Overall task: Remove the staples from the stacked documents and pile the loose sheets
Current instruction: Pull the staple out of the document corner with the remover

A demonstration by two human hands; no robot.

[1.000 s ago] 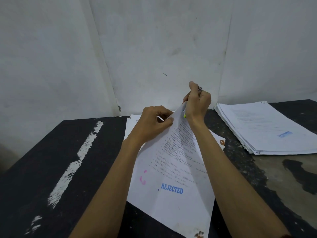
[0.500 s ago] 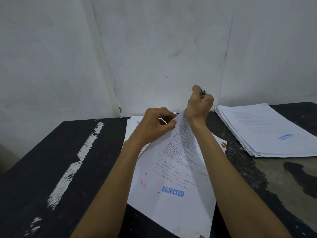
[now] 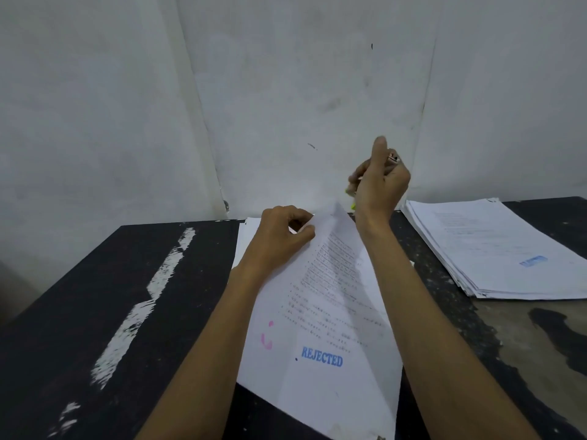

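Observation:
A white printed document [image 3: 320, 315] with a blue REJECTED stamp and a pink mark lies tilted on the black table [image 3: 127, 296], its far corner lifted. My left hand [image 3: 281, 236] pinches that lifted corner. My right hand [image 3: 379, 182] is raised above the corner, apart from the paper, gripping a small tool [image 3: 351, 195] with a yellow-green part below the fingers and a metal end by the thumb. More sheets [image 3: 246, 236] lie under the document, mostly hidden by my left arm.
A thick pile of white sheets [image 3: 495, 249] with a small blue stamp sits at the right on the table. A white wall stands close behind the table's far edge. White paint streaks run down the table's left side.
My right hand has pulled up and away from the document's corner with the tool. My left hand keeps its pinch on the corner.

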